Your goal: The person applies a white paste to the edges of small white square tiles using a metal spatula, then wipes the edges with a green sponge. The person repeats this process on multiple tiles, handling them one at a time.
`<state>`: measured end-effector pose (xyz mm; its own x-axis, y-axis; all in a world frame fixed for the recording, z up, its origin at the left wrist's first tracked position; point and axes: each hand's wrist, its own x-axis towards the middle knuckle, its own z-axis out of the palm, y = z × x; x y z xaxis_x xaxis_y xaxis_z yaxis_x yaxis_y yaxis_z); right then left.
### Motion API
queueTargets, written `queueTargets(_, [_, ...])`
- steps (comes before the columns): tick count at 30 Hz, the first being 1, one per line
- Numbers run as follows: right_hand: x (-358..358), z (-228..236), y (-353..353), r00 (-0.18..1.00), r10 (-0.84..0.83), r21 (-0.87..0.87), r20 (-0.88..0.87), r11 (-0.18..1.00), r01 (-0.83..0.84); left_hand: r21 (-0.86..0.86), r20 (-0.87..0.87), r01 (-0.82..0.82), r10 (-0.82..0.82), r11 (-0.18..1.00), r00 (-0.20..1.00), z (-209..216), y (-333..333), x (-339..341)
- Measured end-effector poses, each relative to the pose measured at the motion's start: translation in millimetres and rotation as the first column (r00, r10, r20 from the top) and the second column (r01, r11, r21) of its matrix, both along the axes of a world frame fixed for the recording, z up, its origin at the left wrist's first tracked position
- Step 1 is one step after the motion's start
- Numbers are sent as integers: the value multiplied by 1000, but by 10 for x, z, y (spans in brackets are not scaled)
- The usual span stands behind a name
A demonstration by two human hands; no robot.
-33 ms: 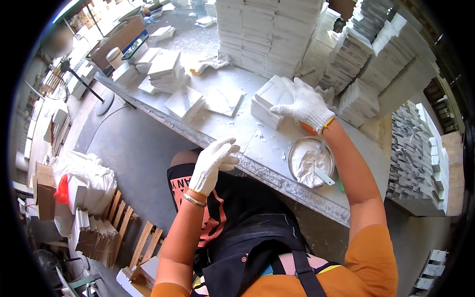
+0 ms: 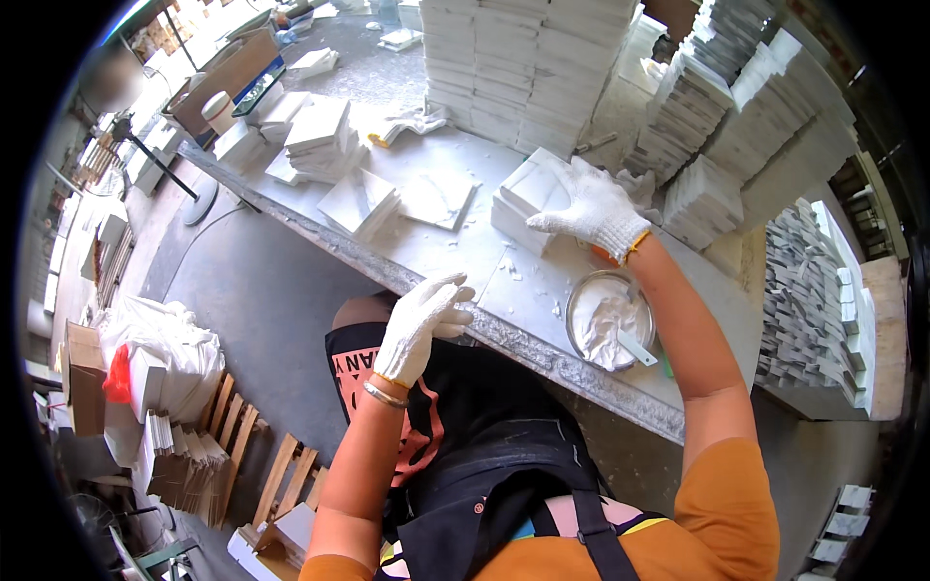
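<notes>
My right hand (image 2: 593,208), in a white knit glove, reaches over a short stack of white marble-look tiles (image 2: 528,186). Its fingers are spread with the thumb apart, at the stack's right side; whether the fingertips touch is hard to tell. In a matching glove, my left hand (image 2: 422,324) hovers by the table's front edge, fingers stretched out and nothing in it. A round metal bowl (image 2: 570,339) of white paste (image 2: 599,315) stands near my right forearm, with a pale spatula (image 2: 635,348) resting in it. Part of an orange object (image 2: 604,255) shows below my right wrist.
Left on the table (image 2: 465,266) are a lone tile (image 2: 436,200), a small tile stack (image 2: 358,201) and a taller one (image 2: 318,136). A high wall of stacked tiles (image 2: 523,73) rises at the back. Wooden pallets (image 2: 286,474) lie on the floor at left.
My left hand has shifted very slightly right, and my right hand a touch left. The objects on the table keep their places.
</notes>
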<state>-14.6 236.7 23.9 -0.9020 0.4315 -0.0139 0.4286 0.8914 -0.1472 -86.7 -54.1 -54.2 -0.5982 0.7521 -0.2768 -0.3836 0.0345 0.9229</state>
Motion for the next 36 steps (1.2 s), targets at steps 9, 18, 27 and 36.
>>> queueTargets(9, [-28, 24, 88, 993, 20, -8, -113, 1000, -21, 50, 156, -14, 6, 999, 988, -183, 92, 10])
queueTargets(18, [730, 310, -533, 860, 386, -32, -333, 907, -420, 472, 424, 87, -313, 877, 850, -70, 375, 115])
queueTargets(27, [993, 60, -917, 849, 438, -116, -296, 865, -487, 426, 562, -86, -189, 901, 806, -109, 307, 531])
queueTargets(36, [1392, 27, -816, 903, 82, -344, -422, 907, -243, 414, 520, -142, -105, 899, 848, -21, 196, 498])
